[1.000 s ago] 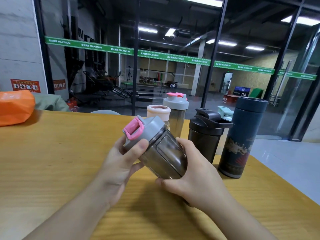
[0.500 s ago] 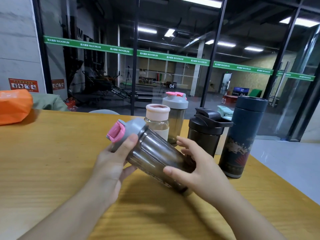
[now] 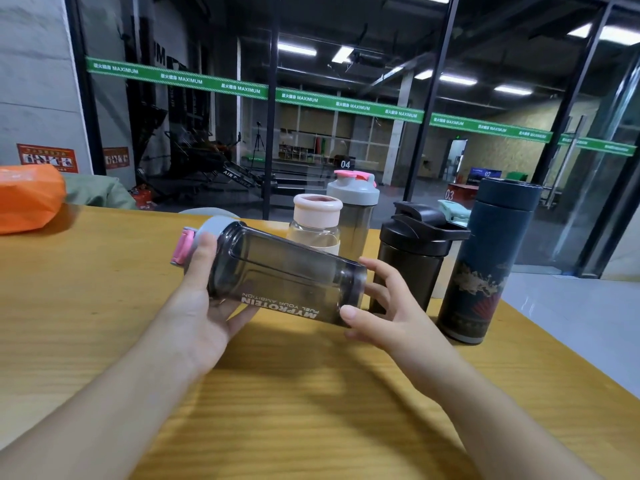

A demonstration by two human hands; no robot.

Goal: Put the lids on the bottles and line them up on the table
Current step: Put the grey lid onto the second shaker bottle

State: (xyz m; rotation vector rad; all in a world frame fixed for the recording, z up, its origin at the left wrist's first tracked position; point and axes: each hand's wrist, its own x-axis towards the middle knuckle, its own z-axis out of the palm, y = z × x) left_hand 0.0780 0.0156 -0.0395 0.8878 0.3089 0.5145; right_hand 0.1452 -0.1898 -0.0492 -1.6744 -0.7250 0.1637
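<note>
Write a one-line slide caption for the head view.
Left hand holds a lidded smoky shaker bottle sideways above the table; right hand at its base.

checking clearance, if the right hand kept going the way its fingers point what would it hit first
The right hand points its fingers up-left at the base of the smoky shaker bottle, which it would meet first; they look touching or nearly so, though depth is unclear.

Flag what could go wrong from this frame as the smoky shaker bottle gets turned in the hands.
1. The smoky shaker bottle lies almost sideways above the table. Only the left hand grips it, near the lid; the right hand just touches its base, so it might slip.
2. The black shaker and dark blue flask stand right behind the right hand; a swing could topple them.
</note>
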